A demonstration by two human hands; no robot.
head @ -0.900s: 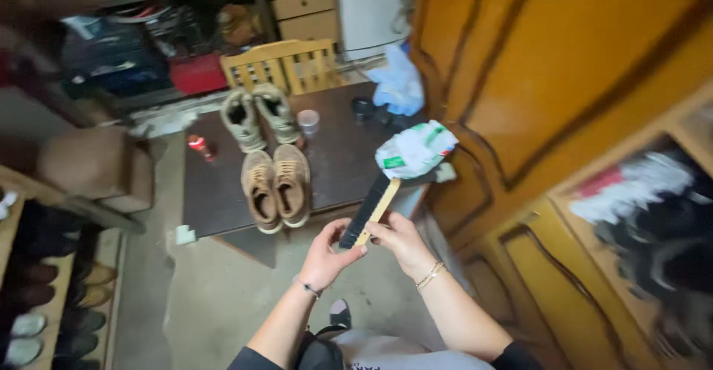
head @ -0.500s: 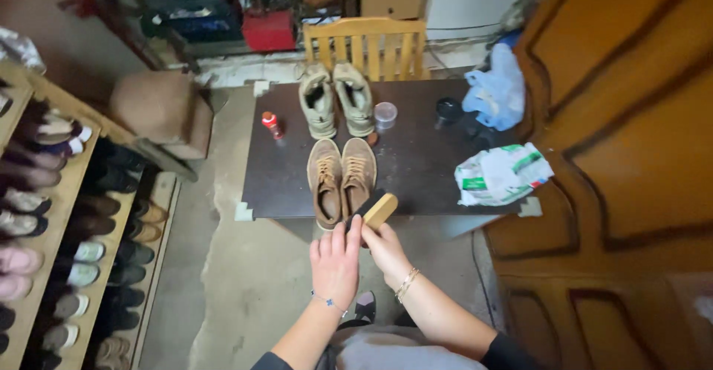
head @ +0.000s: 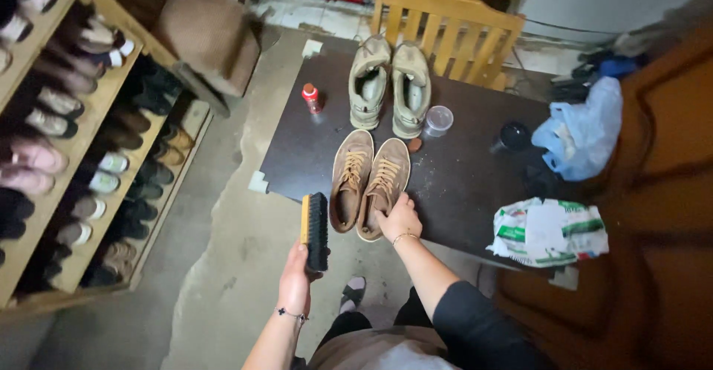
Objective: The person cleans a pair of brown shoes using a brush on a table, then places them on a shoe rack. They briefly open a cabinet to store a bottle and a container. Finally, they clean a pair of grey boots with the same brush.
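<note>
Left hand (head: 295,281) at about 7 o'clock, fingers closed around the lower end of a shoe brush (head: 314,229) with a wooden back and black bristles; brush held upright off the near-left edge of the dark worktop (head: 460,184), not touching it. Right hand (head: 399,220) at 6 o'clock rests on the heel of the right shoe of a brown lace-up pair (head: 369,183); fingers lie on the heel, whether they grip it I cannot tell. The pair sits side by side at the worktop's near edge, toes away. At 3 o'clock, a green-and-white bag (head: 549,230). Farther, at 12 o'clock, a pair of beige sneakers (head: 390,84); small red-capped bottle (head: 311,98) at 11 o'clock; clear cup (head: 438,120) just right of the sneakers. Beyond, a wooden chair (head: 448,37). Shoe rack (head: 70,140) at 9 o'clock.
</note>
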